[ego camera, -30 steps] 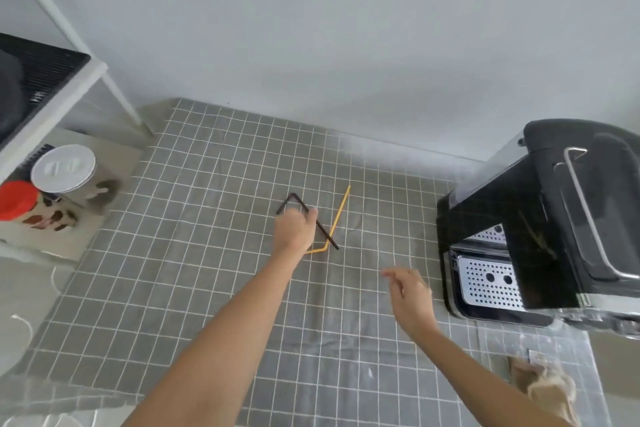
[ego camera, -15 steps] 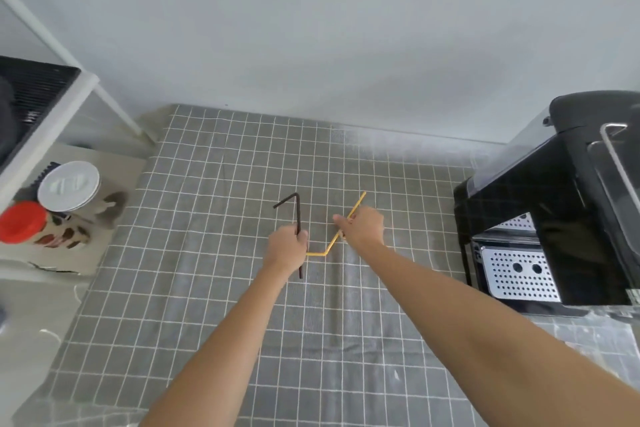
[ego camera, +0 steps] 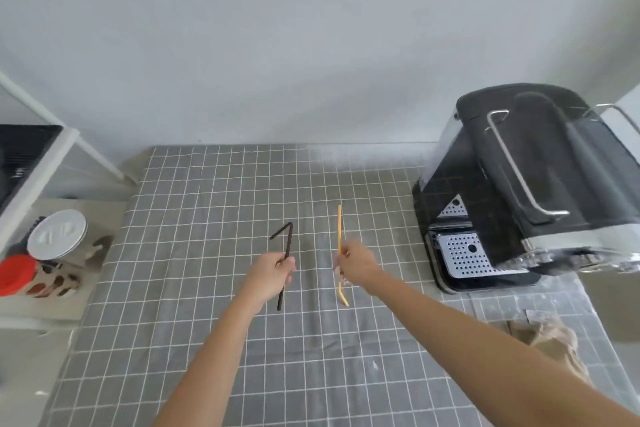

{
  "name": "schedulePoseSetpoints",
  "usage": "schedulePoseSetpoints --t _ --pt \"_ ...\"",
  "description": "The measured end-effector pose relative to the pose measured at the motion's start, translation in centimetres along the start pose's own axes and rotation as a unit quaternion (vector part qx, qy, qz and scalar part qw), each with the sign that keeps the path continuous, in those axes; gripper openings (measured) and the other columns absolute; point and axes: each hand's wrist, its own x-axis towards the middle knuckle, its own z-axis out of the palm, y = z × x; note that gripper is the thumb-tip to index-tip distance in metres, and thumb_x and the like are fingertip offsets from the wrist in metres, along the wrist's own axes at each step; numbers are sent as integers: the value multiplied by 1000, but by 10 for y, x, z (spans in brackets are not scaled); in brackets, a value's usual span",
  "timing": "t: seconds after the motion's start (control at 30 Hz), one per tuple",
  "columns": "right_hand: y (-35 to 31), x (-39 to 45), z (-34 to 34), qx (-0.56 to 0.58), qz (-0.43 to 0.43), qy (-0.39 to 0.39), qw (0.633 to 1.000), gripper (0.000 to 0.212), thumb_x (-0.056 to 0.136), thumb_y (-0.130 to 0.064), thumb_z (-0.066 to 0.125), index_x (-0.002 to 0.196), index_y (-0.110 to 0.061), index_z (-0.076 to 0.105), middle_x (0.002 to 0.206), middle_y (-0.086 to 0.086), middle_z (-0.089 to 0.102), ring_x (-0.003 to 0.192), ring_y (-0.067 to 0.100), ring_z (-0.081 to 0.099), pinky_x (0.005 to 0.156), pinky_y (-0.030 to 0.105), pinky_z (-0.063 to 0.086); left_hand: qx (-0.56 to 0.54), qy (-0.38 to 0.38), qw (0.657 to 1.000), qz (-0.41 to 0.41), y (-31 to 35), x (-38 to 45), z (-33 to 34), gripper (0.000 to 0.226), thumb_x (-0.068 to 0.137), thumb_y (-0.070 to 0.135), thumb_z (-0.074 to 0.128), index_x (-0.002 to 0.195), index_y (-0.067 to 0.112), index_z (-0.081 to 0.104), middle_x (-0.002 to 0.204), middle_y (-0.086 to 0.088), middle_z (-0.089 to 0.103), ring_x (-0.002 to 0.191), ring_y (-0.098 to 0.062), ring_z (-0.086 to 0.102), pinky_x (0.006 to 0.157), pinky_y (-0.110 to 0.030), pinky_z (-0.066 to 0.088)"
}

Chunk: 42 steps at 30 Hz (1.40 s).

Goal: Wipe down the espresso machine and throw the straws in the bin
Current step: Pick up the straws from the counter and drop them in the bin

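Note:
My left hand (ego camera: 273, 270) is closed around a dark bendy straw (ego camera: 288, 239), held upright above the grey checked cloth with its bent tip pointing left. My right hand (ego camera: 356, 265) pinches a yellow straw (ego camera: 339, 227), also upright, its lower end curving out below the fingers. The two straws are apart, side by side over the middle of the table. The black espresso machine (ego camera: 540, 163) with a perforated metal drip tray (ego camera: 467, 255) stands at the right. A crumpled brown cloth (ego camera: 550, 336) lies at the front right, partly behind my right forearm. No bin is in view.
A grey checked tablecloth (ego camera: 207, 211) covers the table. At the left, a white-lidded cup (ego camera: 57, 234) and a red-lidded cup (ego camera: 15, 274) sit in a cardboard carrier, under a white rack (ego camera: 45, 156). A white wall runs behind.
My left hand picked up the dark straw first. My right hand then reached in, took the yellow straw off the cloth, and both straws are now lifted upright and apart.

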Motion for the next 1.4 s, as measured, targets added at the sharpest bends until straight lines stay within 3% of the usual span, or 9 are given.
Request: schedulePoseSetpoints --t 0.3,0.43,0.7,0.93,1.1,1.17,1.23,1.3,1.4 --pt "154 -135 -132 237 20 -117 964 13 95 -7 46 94 -11 58 74 0 67 55 10 51 49 19 38 104 -240 965 1 80 -79 132 21 95 26 49 88 12 64 63 4 57 52 -6 53 49 -17 38" --pt "261 -186 -202 309 56 -18 949 11 90 -14 53 91 -15 64 78 6 68 70 25 51 54 29 39 134 -336 932 4 136 -124 231 18 92 24 55 99 9 62 66 5 56 53 -4 52 54 -18 40" --pt "415 -231 -317 432 145 247 855 18 98 1 36 88 -6 49 73 13 51 41 11 44 37 20 37 155 -410 899 24 236 -151 439 42 83 6 59 124 14 53 72 -5 62 48 -6 53 42 -18 40" --pt "490 -187 -344 442 222 353 794 17 97 -13 38 88 -13 52 79 12 56 53 24 51 57 39 51 156 -409 894 -92 259 -117 588 19 83 -5 52 92 9 61 70 -8 54 54 -10 49 43 -17 38" --pt "533 -151 -345 442 276 393 758 17 100 -9 35 99 -5 52 77 8 53 56 15 48 45 19 42 148 -410 883 -175 239 -82 664 17 86 -3 50 73 5 55 50 -6 50 56 -12 52 46 -17 46" --pt "550 -137 -342 433 291 393 758 20 100 -10 37 108 -6 55 84 6 57 63 12 51 53 20 40 127 -414 877 -207 234 -72 684 14 90 3 51 77 3 56 46 -5 49 70 -19 61 64 -28 58" --pt "564 -124 -337 411 302 377 773 29 100 -13 37 122 -9 56 103 8 61 82 19 56 71 26 43 110 -424 871 -222 229 -62 697 15 90 11 55 102 2 58 71 -9 57 103 -30 61 89 -43 53" --pt "573 -115 -331 370 318 359 796 36 101 -14 35 133 -10 52 119 13 62 100 27 57 87 34 46 105 -416 876 -220 222 -50 705 54 88 13 59 137 8 37 123 -17 56 130 -38 43 99 -45 45" --pt "584 -107 -322 361 331 339 803 42 99 -8 34 139 -10 48 130 15 58 113 30 56 98 37 45 87 -400 885 -221 215 -43 705 72 91 14 56 149 16 15 152 -18 29 137 -39 32 106 -50 38"
